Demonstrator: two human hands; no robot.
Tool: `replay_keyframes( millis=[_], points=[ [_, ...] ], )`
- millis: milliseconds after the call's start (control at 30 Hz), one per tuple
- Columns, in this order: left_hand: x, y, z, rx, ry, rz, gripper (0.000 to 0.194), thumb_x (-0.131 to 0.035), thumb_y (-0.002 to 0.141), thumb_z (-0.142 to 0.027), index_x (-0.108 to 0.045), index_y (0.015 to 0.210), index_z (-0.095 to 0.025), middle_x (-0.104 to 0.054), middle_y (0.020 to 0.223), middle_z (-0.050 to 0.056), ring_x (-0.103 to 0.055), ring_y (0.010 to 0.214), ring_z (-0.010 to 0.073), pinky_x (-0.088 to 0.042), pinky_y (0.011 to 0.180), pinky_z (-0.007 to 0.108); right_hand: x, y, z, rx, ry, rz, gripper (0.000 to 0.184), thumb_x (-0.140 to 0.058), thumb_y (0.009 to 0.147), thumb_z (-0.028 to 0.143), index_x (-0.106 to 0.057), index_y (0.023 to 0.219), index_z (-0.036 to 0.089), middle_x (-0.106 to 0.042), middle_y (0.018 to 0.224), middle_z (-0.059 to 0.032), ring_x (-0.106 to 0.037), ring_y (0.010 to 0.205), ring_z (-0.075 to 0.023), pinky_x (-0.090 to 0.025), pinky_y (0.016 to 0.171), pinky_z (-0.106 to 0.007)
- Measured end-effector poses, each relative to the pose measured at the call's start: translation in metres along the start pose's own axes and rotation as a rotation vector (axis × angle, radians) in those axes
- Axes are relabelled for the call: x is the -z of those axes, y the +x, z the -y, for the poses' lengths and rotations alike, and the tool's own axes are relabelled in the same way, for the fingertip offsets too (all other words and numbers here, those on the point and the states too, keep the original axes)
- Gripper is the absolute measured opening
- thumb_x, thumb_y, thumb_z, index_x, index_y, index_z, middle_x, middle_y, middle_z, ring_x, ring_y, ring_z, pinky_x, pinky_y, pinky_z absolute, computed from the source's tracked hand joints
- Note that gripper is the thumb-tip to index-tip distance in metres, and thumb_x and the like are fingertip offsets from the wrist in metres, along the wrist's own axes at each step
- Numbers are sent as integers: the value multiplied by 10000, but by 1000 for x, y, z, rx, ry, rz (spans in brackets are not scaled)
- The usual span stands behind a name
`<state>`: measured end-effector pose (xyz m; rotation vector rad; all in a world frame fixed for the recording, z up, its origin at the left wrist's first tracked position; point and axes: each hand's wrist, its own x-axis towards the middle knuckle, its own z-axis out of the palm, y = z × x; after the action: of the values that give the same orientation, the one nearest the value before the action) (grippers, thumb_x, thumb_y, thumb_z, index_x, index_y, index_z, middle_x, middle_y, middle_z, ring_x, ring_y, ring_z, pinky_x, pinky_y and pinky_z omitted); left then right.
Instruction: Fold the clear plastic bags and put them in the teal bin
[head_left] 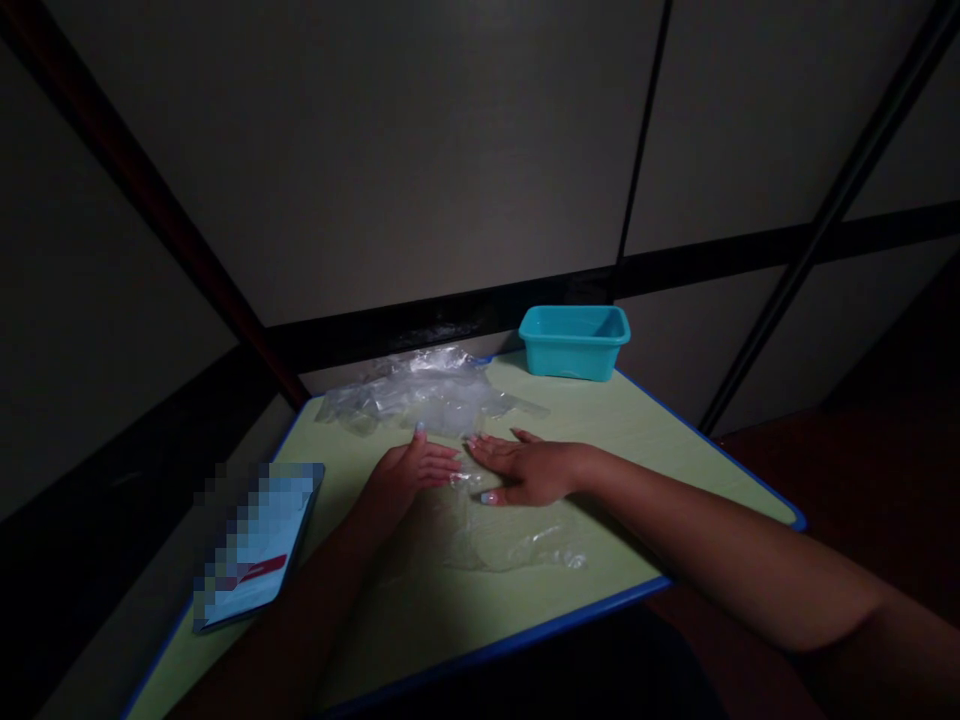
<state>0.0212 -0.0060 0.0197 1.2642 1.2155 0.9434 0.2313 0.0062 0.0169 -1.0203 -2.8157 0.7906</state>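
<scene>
A clear plastic sheet (517,545) lies flat on the pale green table (645,450) in front of me. My left hand (416,470) rests on its upper left part with the fingers stretched out to the right. My right hand (525,470) lies flat on the same sheet, fingers spread and pointing left, so the fingertips of both hands nearly meet. Neither hand grips anything. Just beyond my hands sits a crumpled pile of clear plastic bags (431,395).
A teal plastic bin (574,342) stands at the table's far corner against the wall. A blue and white packet (255,545) lies at the left edge. The table has a blue rim and the room is dim.
</scene>
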Motion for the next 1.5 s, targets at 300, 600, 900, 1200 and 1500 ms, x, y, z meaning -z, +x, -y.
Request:
replay_keyframes(
  millis=[300,600,900,1200,1500],
  points=[
    [2,-2,10,-190,181,-13,643,-309,797,-668,-694,800,-154,-684,748,99,-623,596,207,-485,646,356,0,-1,3,-45,-49,29,766,-430,831,563,-179,1436,166,-93,1478,-169,-60,1359,-312,1,1043,-589],
    [-5,-13,20,-502,484,230,476,-614,750,-398,-575,1196,-237,-423,1379,87,-278,1319,306,-105,1098,477,1,-1,7,-64,-78,96,898,-483,795,583,-57,1446,134,-1,1478,-184,10,1364,-297,64,1038,-570],
    [3,-12,28,-490,652,285,459,-579,782,-413,-552,1222,-283,-304,1440,82,-162,1349,334,-78,1074,539,21,-8,-3,-171,-125,-15,1074,-617,667,618,-30,1448,172,0,1483,-180,-8,1354,-344,63,1046,-560],
    [3,-12,18,-472,1240,374,482,-394,881,-458,-404,1334,-295,-178,1484,85,-116,1360,304,-182,1041,565,15,-7,7,-75,-204,100,856,-387,835,598,4,1441,137,6,1489,-121,-5,1372,-269,46,1044,-571],
    [1,-12,16,-384,1316,319,659,-362,868,-485,-242,1409,-129,-144,1481,159,-98,1367,283,-197,1060,530,10,-6,16,-71,-202,177,813,-361,852,582,-2,1439,150,-11,1490,-105,-27,1375,-253,53,1043,-575]
  ],
)
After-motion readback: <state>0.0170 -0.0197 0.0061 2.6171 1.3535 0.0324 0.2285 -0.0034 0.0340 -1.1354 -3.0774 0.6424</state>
